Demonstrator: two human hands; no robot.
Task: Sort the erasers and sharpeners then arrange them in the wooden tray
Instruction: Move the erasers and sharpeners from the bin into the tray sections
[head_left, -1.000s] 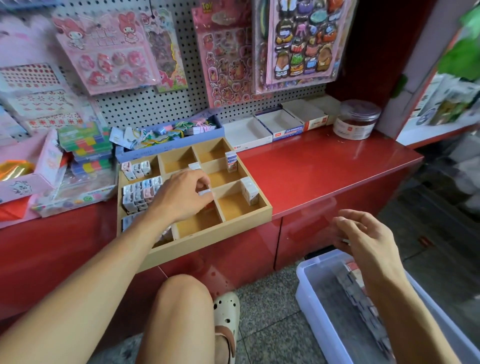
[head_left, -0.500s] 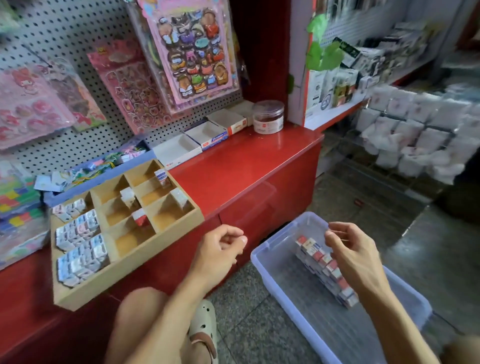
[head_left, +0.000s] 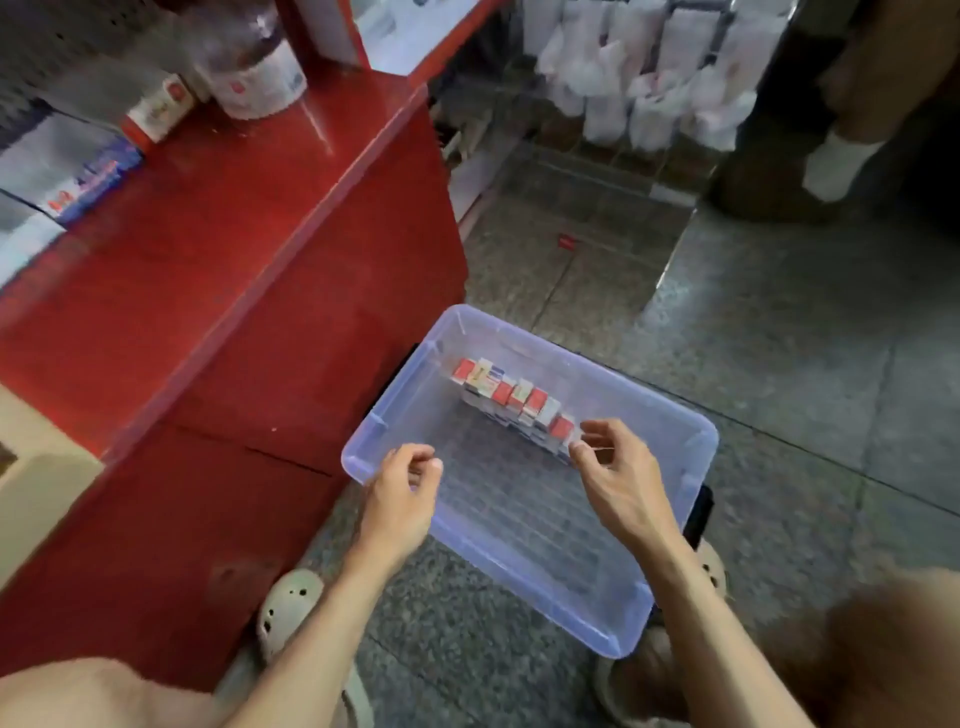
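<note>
Head view. A clear plastic bin (head_left: 524, 519) sat on the speckled stone floor (head_left: 779, 338) at the centre of the frame, just right of the red table (head_left: 182, 249). Inside the bin, a row of small red-and-white boxes (head_left: 511, 402) ran diagonally from its upper left toward its right side; whether they were erasers or sharpeners could not be told.

The left hand (head_left: 402, 499) hung over the bin's near left rim, fingers loosely curled and grasping nothing. The right hand (head_left: 618, 478) was over the lower right end of the row, its fingers (head_left: 597, 431) bent toward the last box; whether they touched or pinched it could not be told through the blur.

A corner of the wooden tray (head_left: 36, 478) showed at the left edge of the frame, its contents out of sight. A lidded clear jar (head_left: 249, 67) and open white cartons (head_left: 62, 171) stood on the table at the upper left. White packets (head_left: 649, 78) hung on a rack at the upper right. A pale perforated clog (head_left: 285, 608) showed below the left forearm, and a bare knee occupied the lower left corner.
</note>
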